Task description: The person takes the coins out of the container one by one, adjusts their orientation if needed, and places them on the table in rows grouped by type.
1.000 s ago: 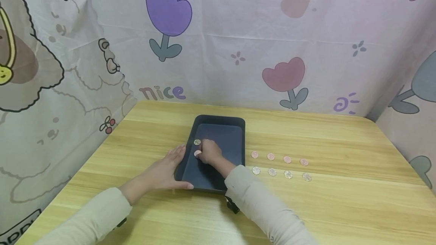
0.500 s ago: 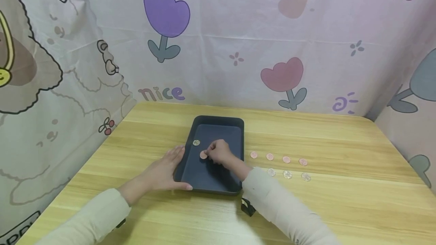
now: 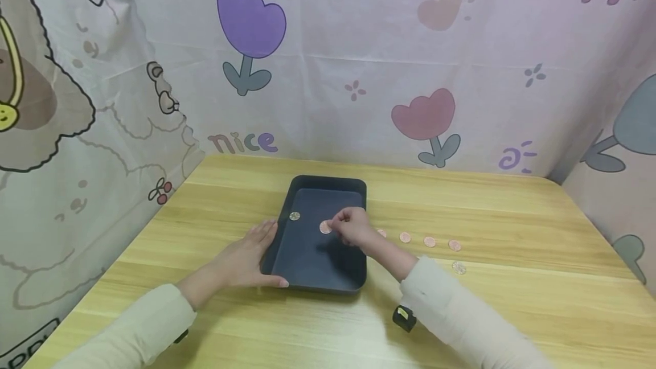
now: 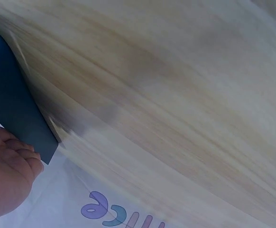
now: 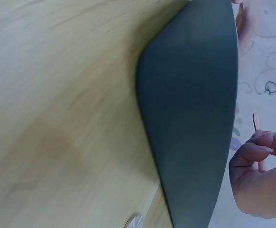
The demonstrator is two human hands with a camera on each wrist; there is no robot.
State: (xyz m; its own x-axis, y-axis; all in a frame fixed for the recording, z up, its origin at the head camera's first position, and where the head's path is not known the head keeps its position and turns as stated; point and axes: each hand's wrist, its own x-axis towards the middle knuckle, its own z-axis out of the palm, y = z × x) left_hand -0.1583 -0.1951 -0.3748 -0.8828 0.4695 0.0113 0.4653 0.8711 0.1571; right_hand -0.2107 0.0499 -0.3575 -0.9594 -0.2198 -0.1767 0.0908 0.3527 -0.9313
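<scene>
A dark baking tray [image 3: 320, 272] stands on the wooden table. My left hand [image 3: 246, 258] rests against its left side, fingers straight along the wall and thumb by the front corner. The left wrist view shows those fingertips at the tray's edge. Over the tray's right half, my right hand [image 3: 353, 228] pinches a copper-coloured coin [image 3: 325, 226] between thumb and fingertips. In the right wrist view that coin [image 5: 255, 122] appears nearly edge-on, above the rim. A gold-coloured coin [image 3: 294, 216] lies inside the tray near its left wall.
Right of the tray, several copper-coloured coins [image 3: 429, 242] lie in a row. A silvery coin [image 3: 459, 267] shows in front of them; my right sleeve [image 3: 446, 295] covers the spot to its left. A printed cloth [image 3: 328, 124] hangs behind the table.
My right hand has lifted the copper-coloured coin from the tray's left side and carried it right. The left hand and the tray have stayed in place.
</scene>
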